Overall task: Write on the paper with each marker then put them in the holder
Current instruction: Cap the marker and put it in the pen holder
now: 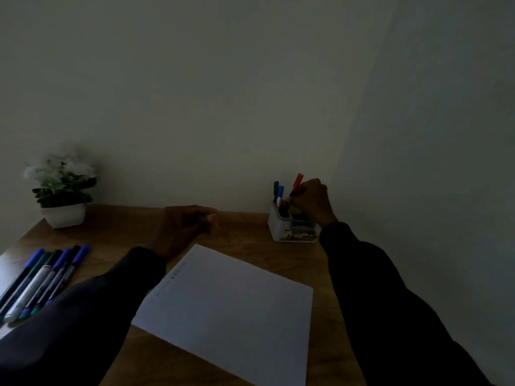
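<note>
My right hand [310,200] pinches a red marker [296,185] by its lower end, holding it tilted over the white holder [274,221] at the back of the desk [250,229]. A green marker [276,189] and a blue marker [280,192] already stand in the holder. My left hand [185,224] is above the desk with its fingers curled. It is blurred and dim, so I cannot tell whether it holds anything. The paper [231,307] lies between my arms, and the other markers [44,277] lie in a row at far left, near a potted plant [62,190].
</note>
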Available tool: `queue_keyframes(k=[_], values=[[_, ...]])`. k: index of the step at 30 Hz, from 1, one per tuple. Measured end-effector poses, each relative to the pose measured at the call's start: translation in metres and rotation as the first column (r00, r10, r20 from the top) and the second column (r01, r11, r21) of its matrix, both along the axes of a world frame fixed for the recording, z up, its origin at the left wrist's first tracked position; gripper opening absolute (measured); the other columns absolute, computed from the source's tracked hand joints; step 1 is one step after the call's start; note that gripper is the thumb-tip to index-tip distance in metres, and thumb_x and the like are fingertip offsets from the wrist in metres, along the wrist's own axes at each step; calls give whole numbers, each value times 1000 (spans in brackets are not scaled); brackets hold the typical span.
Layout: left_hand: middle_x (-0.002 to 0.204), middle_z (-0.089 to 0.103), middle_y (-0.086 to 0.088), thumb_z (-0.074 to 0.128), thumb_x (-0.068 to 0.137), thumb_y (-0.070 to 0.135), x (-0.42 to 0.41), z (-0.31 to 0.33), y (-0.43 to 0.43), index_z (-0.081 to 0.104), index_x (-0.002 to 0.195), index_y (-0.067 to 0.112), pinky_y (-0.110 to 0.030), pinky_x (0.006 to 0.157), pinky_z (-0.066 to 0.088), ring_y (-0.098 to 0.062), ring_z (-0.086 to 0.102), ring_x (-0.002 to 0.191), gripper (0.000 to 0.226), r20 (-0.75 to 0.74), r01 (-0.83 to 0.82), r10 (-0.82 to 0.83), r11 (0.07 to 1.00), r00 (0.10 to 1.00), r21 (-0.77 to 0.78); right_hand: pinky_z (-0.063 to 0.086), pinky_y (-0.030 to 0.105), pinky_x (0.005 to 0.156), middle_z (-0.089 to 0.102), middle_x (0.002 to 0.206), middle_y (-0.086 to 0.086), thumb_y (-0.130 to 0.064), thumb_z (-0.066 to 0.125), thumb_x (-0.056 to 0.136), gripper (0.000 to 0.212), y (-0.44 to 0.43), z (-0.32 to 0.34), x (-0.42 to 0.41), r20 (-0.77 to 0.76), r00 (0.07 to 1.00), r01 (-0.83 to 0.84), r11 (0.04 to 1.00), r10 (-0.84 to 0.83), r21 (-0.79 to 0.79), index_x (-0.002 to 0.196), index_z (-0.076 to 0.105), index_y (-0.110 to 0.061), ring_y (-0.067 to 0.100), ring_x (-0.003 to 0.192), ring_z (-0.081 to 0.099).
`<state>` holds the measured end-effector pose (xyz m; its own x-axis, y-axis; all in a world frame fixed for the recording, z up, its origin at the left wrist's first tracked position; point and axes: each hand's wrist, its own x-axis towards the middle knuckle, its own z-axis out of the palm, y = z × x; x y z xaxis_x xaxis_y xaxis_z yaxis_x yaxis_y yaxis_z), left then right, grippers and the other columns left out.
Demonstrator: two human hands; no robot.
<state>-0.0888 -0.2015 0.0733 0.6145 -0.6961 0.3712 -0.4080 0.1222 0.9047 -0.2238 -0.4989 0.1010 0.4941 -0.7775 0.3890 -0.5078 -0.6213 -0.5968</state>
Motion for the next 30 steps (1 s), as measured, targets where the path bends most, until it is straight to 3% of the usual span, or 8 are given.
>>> queue_keyframes(k=[2,5,8,11,13,18,25,30], values=[[84,73,0,63,88,2,1,0,0,69,108,-3,-5,59,48,4,67,67,21,12,-10,10,1000,1000,13,60,35,68,69,76,14,-14,87,73,21,-1,-7,3,-69,998,-6,1000,7,15,80,76,3,23,72,68],[68,72,15,63,88,1,4,-3,2,69,106,-1,-4,59,47,5,67,67,19,20,-13,12,1000,1000,27,55,31,62,64,70,8,-17,90,71,24,-3,-15,6,-130,992,8,997,2,71,71,72,-1,19,66,63],[68,71,17,63,88,2,6,-5,4,70,105,-1,-5,60,48,4,68,68,18,32,-16,15,999,999,35,47,25,60,58,62,4,-15,90,70,32,-7,-20,9,-145,989,20,994,-3,111,57,61,-11,16,58,57],[69,71,11,64,87,0,8,-7,3,70,104,-4,-5,60,48,4,67,66,18,39,-33,32,999,999,21,54,28,60,66,73,10,-14,90,68,24,-8,-21,13,-146,989,31,994,-16,102,73,71,0,22,68,65],[70,71,7,64,88,0,10,-8,3,70,102,-5,-5,60,48,4,67,66,16,55,-40,39,999,998,22,60,33,69,71,86,12,-12,90,67,29,-8,-21,16,-146,989,33,995,-18,97,86,74,2,23,79,69],[85,72,-5,63,89,4,12,-8,8,70,103,3,-7,63,50,1,68,70,16,88,-48,45,998,995,33,62,37,76,73,99,14,-12,88,71,31,-7,-22,19,-142,989,58,994,-44,93,95,74,1,26,89,71],[88,73,-6,63,89,7,20,-11,19,69,104,4,-11,68,54,-12,70,78,17,76,-46,43,998,996,39,58,31,69,75,93,14,-9,81,79,13,3,-24,19,-45,995,88,996,-87,17,88,75,-1,26,85,72],[75,73,-1,64,88,6,25,-12,29,72,94,8,-12,65,53,-6,70,71,10,76,-59,57,998,996,21,55,31,72,75,93,17,-3,75,83,3,26,-21,18,51,998,53,995,-49,-83,85,75,-1,30,87,71]])
